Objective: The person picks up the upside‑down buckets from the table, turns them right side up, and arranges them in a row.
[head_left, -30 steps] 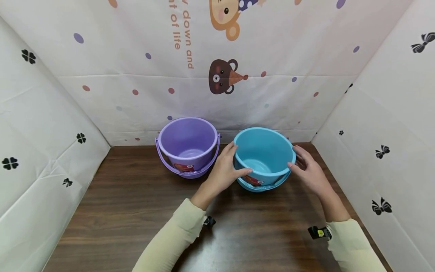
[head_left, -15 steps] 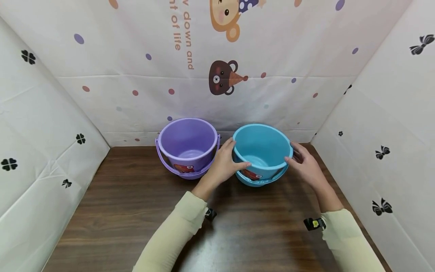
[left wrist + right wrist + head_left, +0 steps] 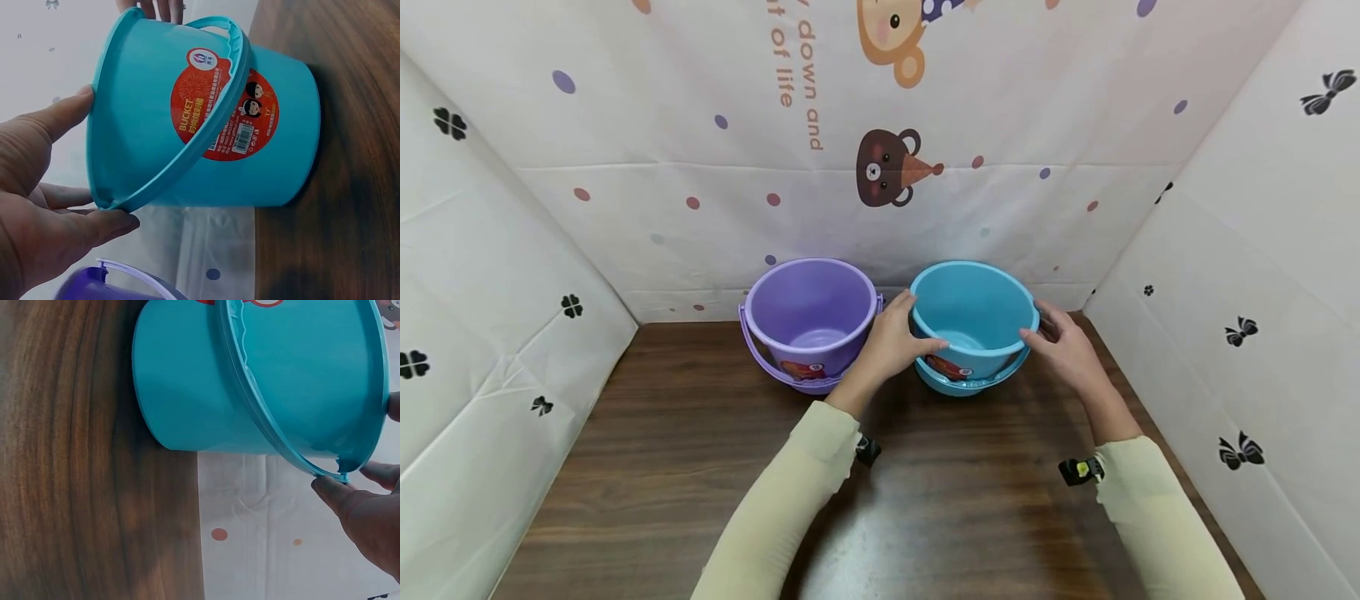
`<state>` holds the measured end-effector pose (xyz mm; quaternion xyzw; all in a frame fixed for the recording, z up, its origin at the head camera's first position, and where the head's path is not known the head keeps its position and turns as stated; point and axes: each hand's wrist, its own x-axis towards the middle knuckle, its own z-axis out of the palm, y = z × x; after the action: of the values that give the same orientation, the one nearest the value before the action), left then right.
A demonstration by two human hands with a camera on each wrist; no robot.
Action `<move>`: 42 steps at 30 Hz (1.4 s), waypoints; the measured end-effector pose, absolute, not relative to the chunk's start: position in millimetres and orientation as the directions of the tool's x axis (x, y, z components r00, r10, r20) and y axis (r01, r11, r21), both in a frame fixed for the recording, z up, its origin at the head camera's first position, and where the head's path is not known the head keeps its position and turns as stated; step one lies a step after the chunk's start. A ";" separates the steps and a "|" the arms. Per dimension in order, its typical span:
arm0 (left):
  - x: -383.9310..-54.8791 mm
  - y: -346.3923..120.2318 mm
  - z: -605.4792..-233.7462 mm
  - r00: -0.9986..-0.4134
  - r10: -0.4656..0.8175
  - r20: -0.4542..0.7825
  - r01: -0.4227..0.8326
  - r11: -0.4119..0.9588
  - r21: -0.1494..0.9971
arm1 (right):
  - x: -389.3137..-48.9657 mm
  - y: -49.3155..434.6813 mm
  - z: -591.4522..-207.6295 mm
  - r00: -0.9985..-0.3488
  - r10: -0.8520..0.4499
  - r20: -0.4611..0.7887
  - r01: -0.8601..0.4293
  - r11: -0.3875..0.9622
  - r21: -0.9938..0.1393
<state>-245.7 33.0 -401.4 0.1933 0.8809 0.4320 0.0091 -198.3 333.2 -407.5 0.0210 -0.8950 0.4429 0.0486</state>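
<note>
A light-blue plastic bucket point(image 3: 976, 304) stands upright on the wooden table, close to the back wall. Its handle point(image 3: 187, 159) hangs down in front, across a red label point(image 3: 194, 94). My left hand point(image 3: 891, 343) grips the bucket's left rim, thumb at the front edge and fingers along the side near the handle joint. On the opposite side my right hand point(image 3: 1067, 352) holds the rim in the same way, thumb on top and fingers by the handle joint. Just left of my left hand stands a purple bucket point(image 3: 812, 304), also upright with its handle lowered.
A dark wooden tabletop point(image 3: 685, 467) stretches in front of the buckets. White patterned sheets form the back wall point(image 3: 647, 225), left wall point(image 3: 490, 333) and right wall point(image 3: 1195, 250). The right hand is near the right wall.
Both hands have moved the blue bucket back toward the wall and slightly left, until it is about level with the purple bucket. The purple bucket has stayed in place.
</note>
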 end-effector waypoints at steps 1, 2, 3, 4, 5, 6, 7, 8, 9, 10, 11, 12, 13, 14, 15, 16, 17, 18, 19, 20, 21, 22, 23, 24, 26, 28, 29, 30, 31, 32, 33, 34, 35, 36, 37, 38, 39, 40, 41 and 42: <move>-247.2 33.6 -401.2 -0.927 0.346 0.148 0.329 0.552 0.766 | -199.6 333.3 -407.2 -0.995 0.007 0.103 -0.078 0.606 -0.792; -248.5 34.0 -401.5 -0.928 0.343 0.144 0.323 0.552 0.769 | -201.0 333.6 -407.1 -0.995 0.008 0.104 -0.078 0.607 -0.791; -249.6 34.5 -401.8 -0.931 0.338 0.139 0.315 0.549 0.774 | -202.1 333.8 -406.9 -0.995 0.008 0.104 -0.078 0.607 -0.791; -250.4 35.1 -402.1 -0.932 0.334 0.138 0.311 0.546 0.778 | -203.2 334.2 -406.8 -0.995 0.011 0.101 -0.074 0.608 -0.790; -251.0 35.6 -402.2 -0.934 0.331 0.136 0.306 0.545 0.780 | -204.3 334.7 -407.0 -0.995 0.012 0.099 -0.071 0.609 -0.790; -251.8 36.2 -402.4 -0.935 0.328 0.136 0.304 0.544 0.782 | -205.7 335.4 -407.5 -0.995 0.014 0.099 -0.070 0.611 -0.789; -252.8 36.8 -402.5 -0.935 0.326 0.136 0.304 0.543 0.783 | -207.2 336.1 -408.2 -0.995 0.015 0.100 -0.070 0.614 -0.786; -253.7 37.4 -402.4 -0.935 0.326 0.139 0.305 0.540 0.785 | -208.6 336.8 -408.6 -0.995 0.015 0.101 -0.070 0.615 -0.785; -254.6 37.9 -402.4 -0.935 0.325 0.140 0.305 0.538 0.786 | -209.8 337.1 -408.8 -0.995 0.016 0.100 -0.069 0.614 -0.786; -255.7 38.5 -402.3 -0.935 0.326 0.141 0.305 0.538 0.786 | -210.7 337.5 -408.8 -0.995 0.018 0.098 -0.067 0.613 -0.787; -256.5 38.8 -402.1 -0.935 0.326 0.140 0.304 0.535 0.788 | -211.6 337.8 -408.7 -0.995 0.018 0.098 -0.067 0.612 -0.788; -257.3 39.1 -401.8 -0.935 0.326 0.139 0.303 0.532 0.791 | -212.4 337.9 -408.4 -0.995 0.019 0.098 -0.067 0.612 -0.788; -258.3 39.4 -401.6 -0.935 0.327 0.136 0.301 0.530 0.793 | -213.1 337.9 -407.9 -0.995 0.020 0.098 -0.065 0.613 -0.787; -259.1 39.6 -401.4 -0.936 0.326 0.132 0.297 0.528 0.795 | -213.6 337.8 -407.4 -0.995 0.020 0.098 -0.065 0.612 -0.788; -259.9 39.7 -401.2 -0.936 0.327 0.129 0.294 0.526 0.798 | -213.9 337.4 -406.7 -0.995 0.021 0.098 -0.065 0.613 -0.787; -260.8 39.9 -401.2 -0.936 0.327 0.128 0.292 0.522 0.801 | -214.3 337.3 -406.1 -0.995 0.022 0.098 -0.063 0.615 -0.786; -261.4 40.0 -401.2 -0.937 0.327 0.127 0.290 0.519 0.804 | -214.7 337.0 -405.8 -0.995 0.022 0.098 -0.064 0.616 -0.786; -262.1 40.2 -401.3 -0.936 0.327 0.126 0.289 0.517 0.806 | -214.9 336.6 -405.3 -0.995 0.022 0.097 -0.063 0.614 -0.787; -262.9 40.5 -401.6 -0.936 0.327 0.126 0.289 0.516 0.806 | -215.1 336.4 -405.2 -0.995 0.023 0.096 -0.062 0.614 -0.787; -263.4 40.7 -401.7 -0.936 0.328 0.127 0.290 0.516 0.806 | -215.2 336.2 -405.0 -0.995 0.022 0.094 -0.060 0.612 -0.789; -263.8 41.1 -402.0 -0.936 0.328 0.128 0.290 0.514 0.807 | -215.4 336.1 -405.0 -0.996 0.023 0.090 -0.058 0.611 -0.789; -264.1 41.4 -402.3 -0.936 0.328 0.126 0.289 0.515 0.807 | -215.6 336.2 -405.0 -0.996 0.023 0.086 -0.054 0.610 -0.790; -264.3 41.9 -402.6 -0.936 0.329 0.125 0.289 0.516 0.807 | -215.6 336.3 -404.9 -0.996 0.024 0.081 -0.050 0.608 -0.792; -264.5 42.3 -402.8 -0.936 0.330 0.123 0.289 0.517 0.806 | -215.7 336.7 -404.9 -0.997 0.024 0.078 -0.048 0.607 -0.793; -264.4 43.0 -402.8 -0.936 0.330 0.120 0.286 0.517 0.807 | -216.0 337.8 -404.7 -0.997 0.023 0.072 -0.043 0.608 -0.793; -264.3 43.5 -402.2 -0.937 0.330 0.115 0.281 0.517 0.808 | -216.5 338.6 -404.1 -0.997 0.023 0.070 -0.042 0.608 -0.793; -264.3 43.7 -401.8 -0.937 0.330 0.113 0.280 0.519 0.808 | -216.8 339.0 -403.9 -0.997 0.022 0.071 -0.043 0.607 -0.794; -264.4 43.8 -401.2 -0.938 0.329 0.109 0.277 0.521 0.807 | -217.2 339.4 -403.8 -0.997 0.021 0.071 -0.044 0.606 -0.794; -264.5 43.8 -400.6 -0.939 0.327 0.106 0.274 0.523 0.807 | -217.6 339.5 -403.6 -0.997 0.020 0.071 -0.044 0.606 -0.794; -264.8 43.8 -400.1 -0.940 0.326 0.103 0.271 0.524 0.807 | -218.0 339.5 -403.4 -0.997 0.018 0.071 -0.045 0.605 -0.795; -265.2 43.7 -399.6 -0.941 0.324 0.100 0.267 0.526 0.807 | -218.3 339.2 -403.2 -0.997 0.018 0.071 -0.046 0.607 -0.794; -265.4 43.6 -399.2 -0.941 0.323 0.097 0.264 0.527 0.808 | -218.6 339.0 -403.3 -0.997 0.017 0.071 -0.046 0.607 -0.794; -266.0 43.5 -398.9 -0.942 0.323 0.095 0.263 0.527 0.808 | -218.6 338.6 -403.1 -0.997 0.018 0.071 -0.045 0.605 -0.795; -266.4 43.4 -398.6 -0.942 0.324 0.092 0.261 0.527 0.809 | -218.5 338.1 -402.9 -0.997 0.019 0.071 -0.045 0.605 -0.795; -266.6 43.3 -398.3 -0.942 0.324 0.091 0.259 0.527 0.809 | -218.4 337.6 -402.8 -0.997 0.020 0.072 -0.045 0.607 -0.794; -266.8 43.3 -398.2 -0.942 0.324 0.088 0.257 0.527 0.810 | -218.2 337.1 -402.7 -0.997 0.021 0.073 -0.045 0.607 -0.793; -266.8 43.3 -398.1 -0.942 0.325 0.084 0.255 0.529 0.810 | -217.7 336.6 -402.6 -0.997 0.022 0.072 -0.044 0.608 -0.792; -266.7 43.2 -398.2 -0.942 0.325 0.080 0.251 0.530 0.810 | -217.3 336.2 -402.5 -0.997 0.022 0.072 -0.043 0.607 -0.793; -266.6 43.2 -398.3 -0.943 0.324 0.078 0.250 0.532 0.809 | -217.0 335.9 -402.6 -0.997 0.021 0.071 -0.043 0.608 -0.792; -266.3 43.3 -398.5 -0.943 0.324 0.075 0.248 0.534 0.808 | -216.6 335.5 -402.6 -0.997 0.021 0.070 -0.043 0.609 -0.792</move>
<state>-266.3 43.3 -398.5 0.1633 0.8748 0.4542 0.0418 -216.6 335.5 -402.6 0.0059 -0.8963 0.4419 0.0362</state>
